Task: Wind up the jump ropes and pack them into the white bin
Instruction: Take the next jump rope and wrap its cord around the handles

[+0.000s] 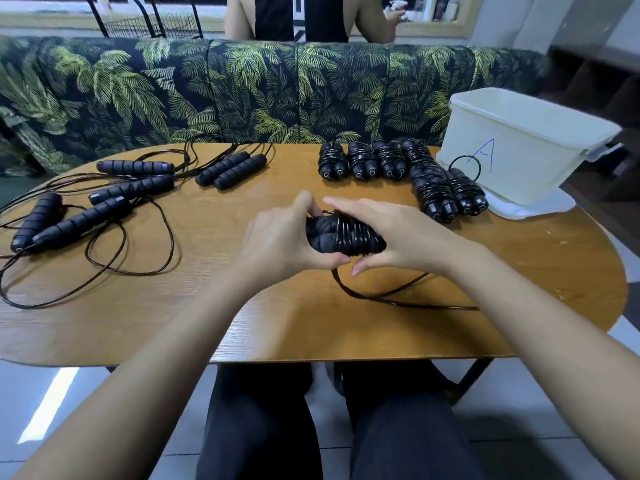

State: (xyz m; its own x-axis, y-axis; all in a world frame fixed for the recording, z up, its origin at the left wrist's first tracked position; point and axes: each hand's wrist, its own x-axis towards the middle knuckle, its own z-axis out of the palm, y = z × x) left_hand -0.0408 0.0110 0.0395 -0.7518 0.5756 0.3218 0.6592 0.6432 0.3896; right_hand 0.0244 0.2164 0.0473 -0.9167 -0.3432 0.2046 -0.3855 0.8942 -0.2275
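My left hand (pixel 280 237) grips a pair of black jump rope handles (pixel 341 237) held together above the middle of the table. Cord is wound round them in several turns. My right hand (pixel 391 230) lies over the bundle's right end and pinches the cord (pixel 381 296), whose loose tail trails right across the table. Several wound bundles (pixel 381 161) lie in a row at the back right, beside the white bin (pixel 519 147) marked "A". Three unwound ropes (pixel 104 202) lie spread over the table's left part.
The oval wooden table (pixel 242 323) has its front edge close to my legs. The bin stands on its white lid (pixel 533 206) at the right edge. A leaf-patterned bench back (pixel 207 91) runs behind the table, and a person (pixel 304 15) sits beyond it.
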